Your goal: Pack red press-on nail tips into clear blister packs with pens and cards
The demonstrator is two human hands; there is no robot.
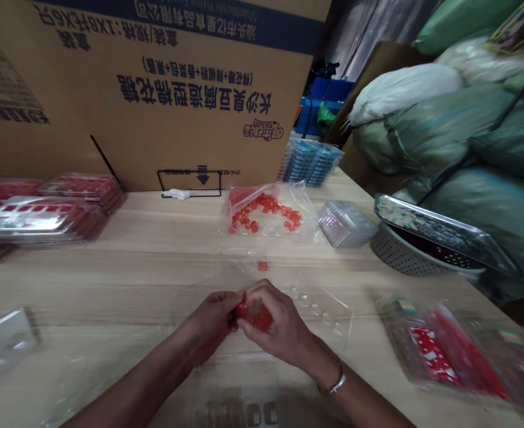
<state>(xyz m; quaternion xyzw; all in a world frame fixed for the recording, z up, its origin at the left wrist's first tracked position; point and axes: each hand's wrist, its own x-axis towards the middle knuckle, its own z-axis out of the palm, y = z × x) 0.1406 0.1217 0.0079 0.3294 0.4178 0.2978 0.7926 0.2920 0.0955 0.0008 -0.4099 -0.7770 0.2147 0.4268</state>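
Note:
In the middle, my left hand (212, 321) and my right hand (284, 324) meet at the fingertips. My left thumb and fingers are closed on a small red piece (241, 310), which my right fingers also touch. More red translucent pieces (262, 320) lie in the curled palm of my right hand; their exact kind is unclear. Just beyond my hands, a single red cube-like piece (262, 266) rests on clear plastic. Clear plastic trays (333, 315) lie under and around my hands. Farther back is an open clear bag (304, 205) with many red pieces.
A large cardboard box (199, 137) stands at the back. Stacked red packs (57, 217) lie left, and a clear tray (3, 342) at the left edge. To the right are stacked clear trays (344, 223), a grey basket (404, 252) and red-and-white packs (435, 353).

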